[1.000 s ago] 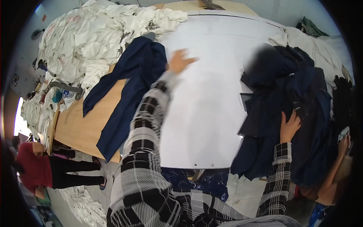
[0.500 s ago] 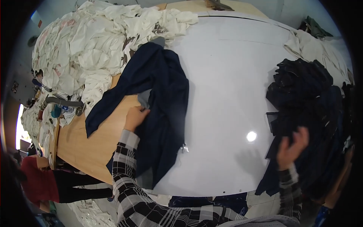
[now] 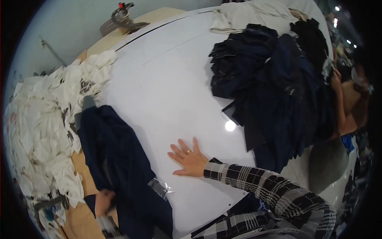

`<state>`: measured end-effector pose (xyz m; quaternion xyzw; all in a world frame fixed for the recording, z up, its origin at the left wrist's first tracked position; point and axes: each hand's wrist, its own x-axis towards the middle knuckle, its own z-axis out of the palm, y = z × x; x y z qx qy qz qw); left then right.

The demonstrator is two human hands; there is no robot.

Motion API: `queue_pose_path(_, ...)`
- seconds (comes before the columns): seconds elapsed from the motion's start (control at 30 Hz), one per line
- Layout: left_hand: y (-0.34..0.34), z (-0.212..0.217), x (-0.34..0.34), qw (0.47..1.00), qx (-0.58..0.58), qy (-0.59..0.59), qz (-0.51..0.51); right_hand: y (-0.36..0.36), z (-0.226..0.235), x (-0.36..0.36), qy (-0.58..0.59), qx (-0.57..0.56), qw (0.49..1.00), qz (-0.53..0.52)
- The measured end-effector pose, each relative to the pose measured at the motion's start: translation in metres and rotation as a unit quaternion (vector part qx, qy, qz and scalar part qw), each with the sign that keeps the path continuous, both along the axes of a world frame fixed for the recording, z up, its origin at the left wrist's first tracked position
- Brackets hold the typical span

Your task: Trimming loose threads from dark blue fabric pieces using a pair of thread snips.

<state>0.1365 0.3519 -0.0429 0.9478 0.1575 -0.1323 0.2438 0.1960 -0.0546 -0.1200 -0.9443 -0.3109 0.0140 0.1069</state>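
Observation:
A dark navy garment (image 3: 133, 171) with grey parts lies along the left side of the white table. My left hand (image 3: 104, 202), somewhat blurred, is at its left edge with the fingers curled in on the cloth. A small clear, shiny piece of plastic (image 3: 160, 187) shows at the garment's right edge. To the right of it, my right hand (image 3: 190, 160) lies flat on the white tabletop (image 3: 167, 99), fingers spread, a ring on one finger, holding nothing. A large heap of dark navy garments (image 3: 274, 87) is piled on the table's right side.
White cloth pieces (image 3: 36, 127) are heaped along the left, beside a wooden board (image 3: 79, 223). Pale cloth (image 3: 250, 16) lies at the far right edge, and a grey-brown device (image 3: 123, 22) stands at the back. Another person's arm (image 3: 338, 103) reaches toward the dark heap.
My view has turned to the right. My right hand has come down from the air near the dark heap onto the tabletop. My left hand is now lower along the garment's left edge.

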Motion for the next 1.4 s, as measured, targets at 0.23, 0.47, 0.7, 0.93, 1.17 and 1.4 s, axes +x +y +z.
queue_pose_path(0.23,0.042,0.026,0.072,0.941,-0.117,-0.316,0.034,0.021,0.011,-0.004,0.02,0.028,0.999,0.017)
queue_pose_path(0.47,-0.062,-0.09,0.184,0.97,0.062,-0.233,0.009,0.011,0.007,-0.002,0.042,0.063,0.997,0.013)
queue_pose_path(0.7,-0.159,-0.067,0.232,0.957,0.104,-0.239,-0.131,0.007,0.004,0.005,0.035,0.119,0.992,0.022)
queue_pose_path(0.93,-0.159,-0.017,0.208,0.951,0.11,-0.241,-0.16,-0.121,0.079,-0.049,-0.121,0.475,0.869,-0.071)
queue_pose_path(1.17,-0.261,0.064,0.159,0.9,0.247,-0.155,-0.323,-0.234,0.049,-0.124,-0.231,0.273,0.852,-0.383)
queue_pose_path(1.4,-0.489,0.158,0.111,0.805,-0.022,-0.364,-0.468,-0.228,0.007,-0.136,-0.17,0.143,0.901,-0.374)
